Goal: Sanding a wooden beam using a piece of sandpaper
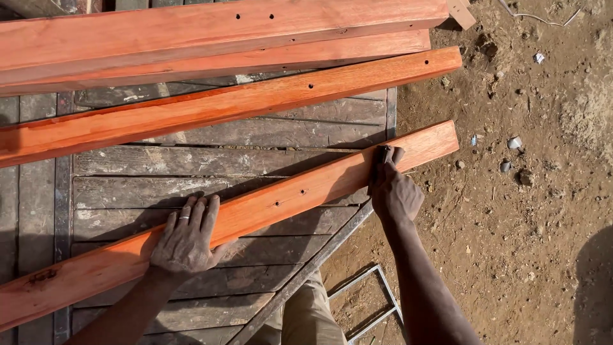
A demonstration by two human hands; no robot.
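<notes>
- Head view, looking down: the left hand [186, 239] lies flat, fingers spread, on a long reddish plank [268, 207] that runs slantwise across a grey slatted bench [191, 163].
- A ring sits on one finger of the left hand.
- The right hand [393, 188], well apart from the left, presses a small dark object [385, 152] against the plank near its far end; its fingers are curled on it, and the object is too hidden to tell what it is.
- Beyond both hands lie more reddish planks [255, 99], with small drilled holes.
- To the right of the right hand is bare dirt ground [530, 191].
</notes>
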